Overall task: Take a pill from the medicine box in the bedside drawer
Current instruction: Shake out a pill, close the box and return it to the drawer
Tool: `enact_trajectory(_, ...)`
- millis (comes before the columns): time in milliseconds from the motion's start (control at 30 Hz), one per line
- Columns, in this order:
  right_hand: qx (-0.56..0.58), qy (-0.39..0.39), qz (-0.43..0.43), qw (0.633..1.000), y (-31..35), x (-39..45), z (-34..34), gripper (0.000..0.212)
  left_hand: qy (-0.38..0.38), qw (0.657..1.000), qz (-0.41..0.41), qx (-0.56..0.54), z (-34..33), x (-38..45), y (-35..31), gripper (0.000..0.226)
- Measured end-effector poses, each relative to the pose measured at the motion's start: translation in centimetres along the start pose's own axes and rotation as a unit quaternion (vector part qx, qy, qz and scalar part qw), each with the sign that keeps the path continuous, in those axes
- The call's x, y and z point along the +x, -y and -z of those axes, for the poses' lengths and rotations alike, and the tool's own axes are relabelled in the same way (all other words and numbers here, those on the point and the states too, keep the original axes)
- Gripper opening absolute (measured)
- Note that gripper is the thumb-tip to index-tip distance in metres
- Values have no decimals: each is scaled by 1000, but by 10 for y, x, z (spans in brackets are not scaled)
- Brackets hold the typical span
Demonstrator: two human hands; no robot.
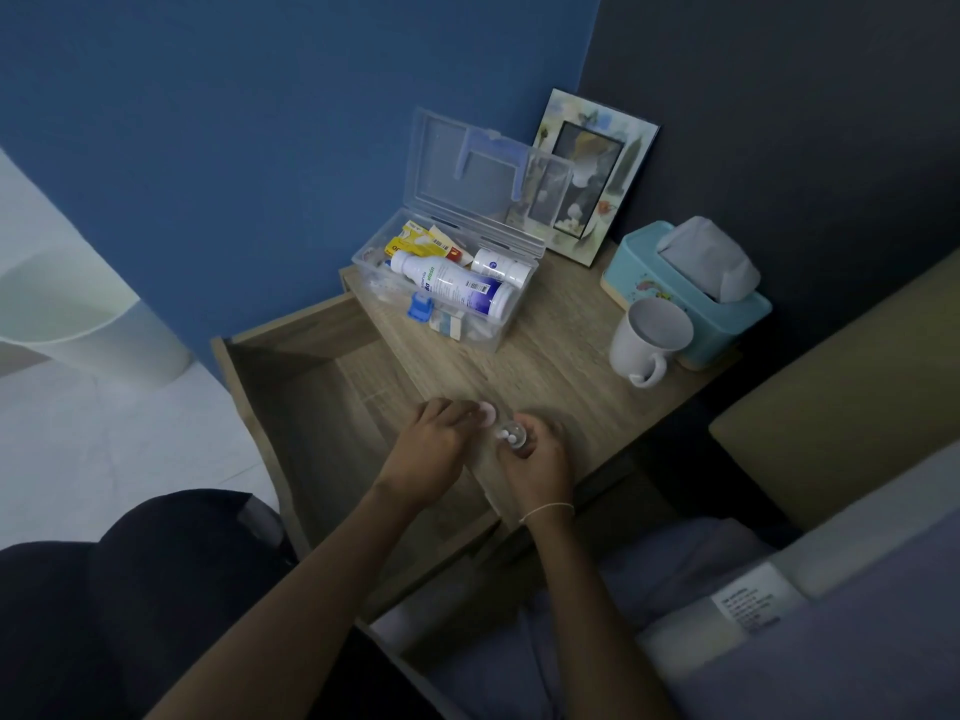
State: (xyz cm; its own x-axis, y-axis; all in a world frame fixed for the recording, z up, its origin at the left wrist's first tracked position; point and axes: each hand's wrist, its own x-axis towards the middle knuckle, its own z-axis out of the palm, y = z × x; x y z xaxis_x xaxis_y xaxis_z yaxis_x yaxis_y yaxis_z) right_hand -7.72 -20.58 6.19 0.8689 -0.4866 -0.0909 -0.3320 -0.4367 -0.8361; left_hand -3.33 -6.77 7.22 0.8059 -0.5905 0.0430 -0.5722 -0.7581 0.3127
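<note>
The clear plastic medicine box [498, 332] stands open on the bedside table top, lid up, holding bottles, tubes and packets. The drawer [291, 397] below it is pulled out. Near the table's front edge my right hand [537, 457] grips a small clear pill bottle [511, 438] with white pills showing at its open mouth. My left hand [428, 449] is right beside it and pinches a small pink cap [488, 410] between its fingertips.
A white mug [649, 337] and a teal tissue box [691, 288] stand at the table's right. A picture frame [592, 174] leans against the dark wall behind. The bed [779, 615] is at the lower right, a white bin [78, 304] at the left.
</note>
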Motion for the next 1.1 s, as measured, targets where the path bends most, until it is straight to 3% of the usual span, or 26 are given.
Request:
enact_trajectory(100, 30, 7, -12, 999, -2, 0, -3, 35, -1, 1000, -11, -10, -2, -1, -1, 52)
enact_trajectory(200, 83, 9, -49, 995, 1, -1, -3, 49, -6, 1000, -3, -20, -1, 1, 1, 50)
enact_trajectory(400, 94, -203, 17, 975, 20, 22, 22, 35, 31, 998, 56, -27, -1, 17, 23, 59)
enact_trajectory(567, 56, -341, 31, 938, 36, 59, 49, 48, 48, 993, 86, -65, 1, 33, 33, 58)
enact_trajectory(767, 50, -358, -49, 931, 26, 80, 56, 64, 53, 991, 96, -79, 1, 38, 36, 54)
enact_trajectory(1000, 112, -329, -148, 926, 2, 93, 71, 31, 65, 991, 88, -81, -4, 34, 44, 55)
enact_trajectory(1100, 134, -308, -146, 931, -2, 97, 73, 30, 68, 990, 92, -88, -7, 35, 45, 55)
